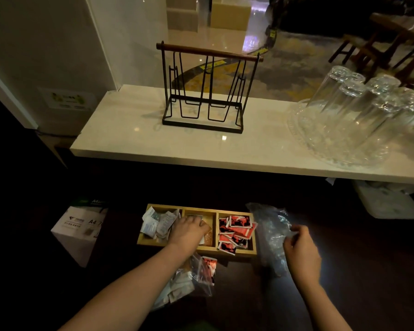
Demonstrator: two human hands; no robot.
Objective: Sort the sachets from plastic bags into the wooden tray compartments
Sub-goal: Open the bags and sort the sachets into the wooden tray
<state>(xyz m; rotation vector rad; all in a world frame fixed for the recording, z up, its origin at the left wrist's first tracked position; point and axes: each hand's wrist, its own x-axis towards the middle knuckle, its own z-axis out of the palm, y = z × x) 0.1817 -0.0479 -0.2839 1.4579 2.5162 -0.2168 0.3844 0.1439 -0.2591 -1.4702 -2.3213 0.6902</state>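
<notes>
A wooden tray (237, 252) with three compartments lies on the dark surface below me. White sachets (157, 224) fill its left compartment, red and black sachets (236, 231) fill the right one, and brown sachets (208, 237) lie in the middle. My left hand (188, 231) reaches into the middle compartment with fingers curled over the brown sachets. My right hand (300, 247) pinches the edge of a clear, nearly empty plastic bag (270, 230) to the right of the tray. A second plastic bag (189, 280) with mixed sachets lies in front of the tray, under my left forearm.
A white marble counter (139, 137) runs above the tray, carrying a black wire rack (203, 91) and upturned glasses (354, 108) on a glass platter. A ream of A4 paper (79, 232) stands to the left. A white container (387, 201) sits at the right under the counter.
</notes>
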